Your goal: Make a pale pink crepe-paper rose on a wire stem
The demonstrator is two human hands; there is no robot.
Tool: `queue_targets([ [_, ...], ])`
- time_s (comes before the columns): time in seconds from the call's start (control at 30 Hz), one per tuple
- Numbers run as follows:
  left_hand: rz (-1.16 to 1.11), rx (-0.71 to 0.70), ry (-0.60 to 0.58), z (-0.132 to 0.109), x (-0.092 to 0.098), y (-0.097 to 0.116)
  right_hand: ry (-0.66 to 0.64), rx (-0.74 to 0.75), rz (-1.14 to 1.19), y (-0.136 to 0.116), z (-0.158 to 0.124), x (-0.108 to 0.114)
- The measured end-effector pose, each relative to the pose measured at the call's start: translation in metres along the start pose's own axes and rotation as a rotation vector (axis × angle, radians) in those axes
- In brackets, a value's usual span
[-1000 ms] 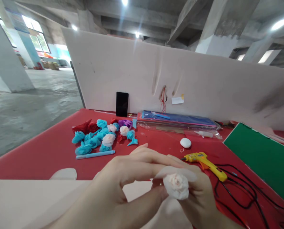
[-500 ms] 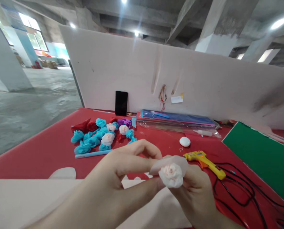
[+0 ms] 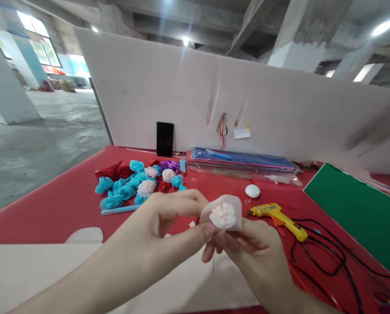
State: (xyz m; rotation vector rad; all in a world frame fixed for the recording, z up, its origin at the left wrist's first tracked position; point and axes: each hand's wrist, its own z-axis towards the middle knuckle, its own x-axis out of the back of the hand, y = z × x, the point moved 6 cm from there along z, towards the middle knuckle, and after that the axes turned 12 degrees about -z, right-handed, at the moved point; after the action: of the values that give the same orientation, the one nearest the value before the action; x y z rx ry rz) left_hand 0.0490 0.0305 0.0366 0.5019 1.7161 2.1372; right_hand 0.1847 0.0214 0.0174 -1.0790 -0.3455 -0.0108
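With 12 o'clock straight ahead of the wearer, the panel (image 3: 162, 87) stands at 12, behind the red table (image 3: 70, 192). A pale sheet (image 3: 28, 270) lies close in, running from the left under both arms. The green board (image 3: 358, 213) is at 2 o'clock; the flat pack (image 3: 260, 160) lies between 12 and 1, along the panel's foot. The heap (image 3: 126, 190) of blue, red, pink and purple flowers sits at 11. The left hand (image 3: 149, 231) and right hand (image 3: 260, 248) meet near 12, close in. The yellow glue gun (image 3: 285, 220) lies between 1 and 2, the phone (image 3: 165, 139) stands just short of 12, and the pen (image 3: 118, 210) edges the heap.

Between the hands is a loose petal (image 3: 236, 205), wrapped behind the pale rose (image 3: 223, 215). On the rose's own dial, the left thumb and forefinger pinch the petal narrowly from 8 to 10 o'clock. The right fingers grip the rose's base, thumb tip at 6, others around 4. A thin wire (image 3: 213, 264) shows below, near 7.
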Motion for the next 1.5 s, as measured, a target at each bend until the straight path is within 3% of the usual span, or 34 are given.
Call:
queue_targets([
  [0.27,-0.122,0.104,-0.063,0.006,-0.005,-0.006,-0.068,-0.121,0.128,0.003,-0.008,-0.005],
  [0.5,-0.280,0.128,-0.122,0.005,-0.010,-0.014,-0.155,-0.082,0.306,0.009,-0.010,-0.011],
  [0.93,-0.396,0.163,-0.115,0.000,-0.018,-0.017,-0.133,-0.102,0.376,0.012,-0.017,-0.014],
  [1.07,-0.461,0.123,-0.066,0.003,-0.016,-0.020,-0.029,-0.060,0.262,0.009,-0.014,-0.005],
  [1.17,-0.501,0.094,-0.039,0.007,-0.014,-0.023,0.033,-0.120,0.208,0.009,-0.011,-0.002],
  [1.5,-0.517,0.123,-0.032,0.004,-0.018,-0.030,-0.015,-0.178,0.427,0.014,-0.014,-0.011],
])
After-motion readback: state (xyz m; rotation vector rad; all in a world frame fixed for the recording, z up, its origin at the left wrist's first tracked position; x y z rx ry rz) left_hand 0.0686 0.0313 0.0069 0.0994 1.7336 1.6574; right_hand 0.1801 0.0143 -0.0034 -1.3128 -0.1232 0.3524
